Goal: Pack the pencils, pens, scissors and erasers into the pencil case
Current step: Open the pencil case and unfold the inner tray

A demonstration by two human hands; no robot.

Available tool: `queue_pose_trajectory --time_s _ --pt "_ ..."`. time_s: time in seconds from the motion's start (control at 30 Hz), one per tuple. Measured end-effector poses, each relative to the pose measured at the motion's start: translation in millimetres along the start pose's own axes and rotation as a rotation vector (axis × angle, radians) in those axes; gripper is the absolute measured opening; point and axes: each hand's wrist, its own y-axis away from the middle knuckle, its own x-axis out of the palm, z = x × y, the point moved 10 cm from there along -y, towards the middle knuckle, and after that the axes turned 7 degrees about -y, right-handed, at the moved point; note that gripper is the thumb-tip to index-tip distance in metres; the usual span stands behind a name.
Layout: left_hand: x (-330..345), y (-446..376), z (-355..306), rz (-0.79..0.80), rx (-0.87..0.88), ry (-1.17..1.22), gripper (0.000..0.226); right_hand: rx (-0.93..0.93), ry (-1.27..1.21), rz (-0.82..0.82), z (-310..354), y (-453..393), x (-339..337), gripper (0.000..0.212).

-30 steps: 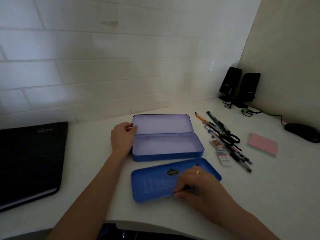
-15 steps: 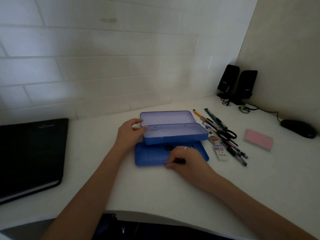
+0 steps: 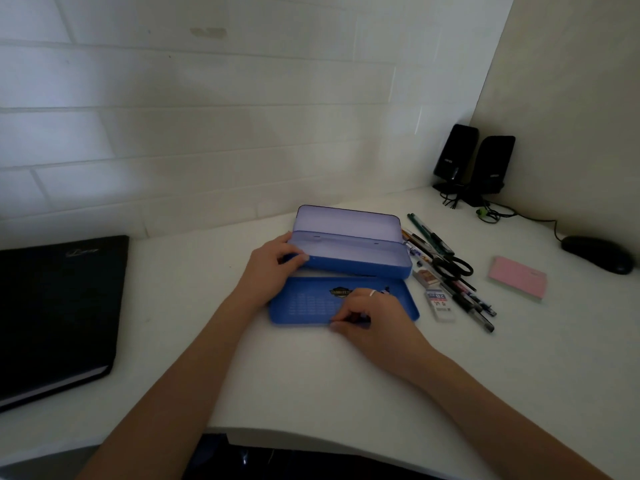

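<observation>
A blue metal pencil case sits open mid-desk, its pale inside bare and its hinged lid leaning back. My left hand grips the case's left end and holds it slightly raised. A separate flat blue tray with a badge lies partly under the case's front; my right hand pinches its near edge. To the right lie pens and pencils, black scissors, a small eraser and a white eraser.
A black folder lies at the left. A pink notepad, a black mouse with its cable, and two black speakers occupy the right and back corner. The desk's front edge curves just below my arms.
The blue tray has slid from in front of the case to partly beneath it, pushed by my right hand. My left hand has lifted the case's left end.
</observation>
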Motion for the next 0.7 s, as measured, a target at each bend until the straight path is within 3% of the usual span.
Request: queue_pose_trajectory --time_s 0.3,0.5,0.6,0.7 --pt "-9 -1 12 -0.091 -0.076 -0.063 0.016 0.000 0.023 0.009 1 1 1 0.003" --pt "-7 5 1 -0.093 0.013 -0.201 0.013 -0.013 0.078 -0.005 -1 -6 -2 0.015" --pt "-3 8 0 -0.065 0.043 -0.235 0.024 -0.026 0.097 0.006 -2 -5 -2 0.017" --pt "-2 9 1 -0.064 0.052 -0.259 0.031 -0.068 0.156 -0.129 2 -3 -21 0.021"
